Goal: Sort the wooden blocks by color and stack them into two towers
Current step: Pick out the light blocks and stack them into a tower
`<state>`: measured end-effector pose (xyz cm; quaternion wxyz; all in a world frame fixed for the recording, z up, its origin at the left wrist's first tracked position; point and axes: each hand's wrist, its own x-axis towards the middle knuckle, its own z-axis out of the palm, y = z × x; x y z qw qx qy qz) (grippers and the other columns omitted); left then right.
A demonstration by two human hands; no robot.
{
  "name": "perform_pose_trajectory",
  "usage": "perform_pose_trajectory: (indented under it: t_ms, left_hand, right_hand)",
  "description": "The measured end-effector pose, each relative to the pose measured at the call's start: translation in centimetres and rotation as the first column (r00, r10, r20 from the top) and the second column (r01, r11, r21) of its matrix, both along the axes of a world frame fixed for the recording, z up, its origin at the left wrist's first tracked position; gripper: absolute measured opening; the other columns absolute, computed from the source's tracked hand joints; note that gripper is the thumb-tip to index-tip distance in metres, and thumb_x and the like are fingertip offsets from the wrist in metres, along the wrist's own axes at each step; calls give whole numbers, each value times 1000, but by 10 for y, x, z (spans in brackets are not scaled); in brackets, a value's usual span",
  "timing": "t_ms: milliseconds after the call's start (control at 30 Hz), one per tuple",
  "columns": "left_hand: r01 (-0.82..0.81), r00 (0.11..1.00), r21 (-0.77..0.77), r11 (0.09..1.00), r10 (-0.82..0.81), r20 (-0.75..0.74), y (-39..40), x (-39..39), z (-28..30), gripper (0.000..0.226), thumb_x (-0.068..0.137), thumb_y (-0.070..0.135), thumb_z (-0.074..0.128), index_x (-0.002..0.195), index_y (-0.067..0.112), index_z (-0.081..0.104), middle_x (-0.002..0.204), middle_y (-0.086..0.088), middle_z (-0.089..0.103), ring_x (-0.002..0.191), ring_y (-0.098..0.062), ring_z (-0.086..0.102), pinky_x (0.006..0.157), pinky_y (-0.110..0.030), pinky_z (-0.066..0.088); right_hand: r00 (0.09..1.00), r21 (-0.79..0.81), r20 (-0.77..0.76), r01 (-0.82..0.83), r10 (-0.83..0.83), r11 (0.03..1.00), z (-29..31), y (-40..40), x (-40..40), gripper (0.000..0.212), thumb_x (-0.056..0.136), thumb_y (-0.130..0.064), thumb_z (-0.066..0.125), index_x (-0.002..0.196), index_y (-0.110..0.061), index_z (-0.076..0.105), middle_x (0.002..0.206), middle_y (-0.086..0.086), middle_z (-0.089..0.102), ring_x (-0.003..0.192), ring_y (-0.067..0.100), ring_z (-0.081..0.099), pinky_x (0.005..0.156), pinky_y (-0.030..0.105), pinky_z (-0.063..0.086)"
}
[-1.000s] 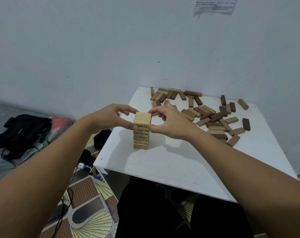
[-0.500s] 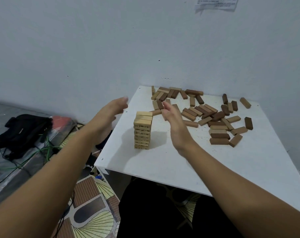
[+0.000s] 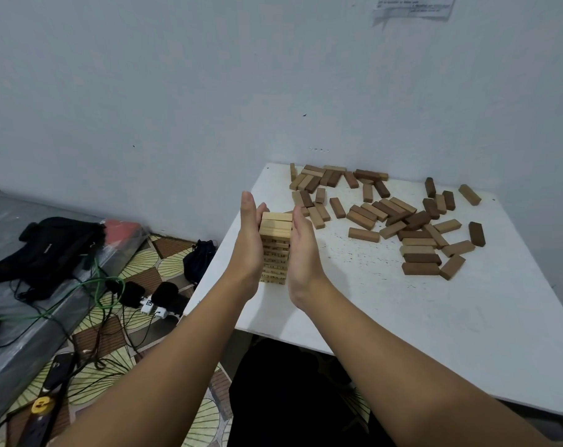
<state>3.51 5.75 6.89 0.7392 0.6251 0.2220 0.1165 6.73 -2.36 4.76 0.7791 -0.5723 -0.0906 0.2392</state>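
Flanking pale grainy tower (image 3: 275, 245), flat palms (image 3: 249, 243)

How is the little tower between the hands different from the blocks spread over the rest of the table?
The light tower is built of pale blocks only, laid in neat layers, while the loose blocks are darker, tan and brown mixed. The tower stands upright near the table's left edge; the loose blocks lie flat, scattered at all angles. The left hand and right hand press flat on the tower's sides; nothing touches the loose blocks. Both are wooden bars of similar shape.
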Motion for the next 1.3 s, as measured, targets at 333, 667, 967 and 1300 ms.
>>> perform_pose_trajectory:
  t_ms: [333,667,967,1300]
  left_hand:
    - [-34,999,0,999,34,-4,-1,0,2,97,85,94,29,153,28,49,147,9,59,126,-7,61,113,-37,41]
    - [-84,996,59,995,83,18,-4,0,1,83,96,80,19,150,27,53,134,12,65,110,4,62,84,-22,46]
    - [-105,994,54,993,106,0,-7,0,-1,80,98,78,20,152,28,51,103,22,71,90,10,67,77,-20,46]
    - [-89,996,-55,995,89,7,3,-3,-9,112,77,99,17,159,25,41,159,5,47,147,-13,41,126,-42,24]
  right_hand:
    - [999,48,-11,47,-46,998,-8,9,2,92,82,-79,46,158,-28,36,147,0,58,127,14,63,104,38,51]
    - [994,40,62,88,-91,995,-7,-4,2,45,112,-42,26,150,-26,41,110,-9,64,80,-12,68,63,10,52]
    - [996,32,57,74,-76,997,-7,1,3,44,111,-44,26,150,-27,41,116,-2,67,83,-6,70,65,12,53]
    - [995,69,-27,99,-97,993,-8,-6,-1,44,112,-41,24,148,-27,45,89,-32,72,82,-18,66,62,4,49]
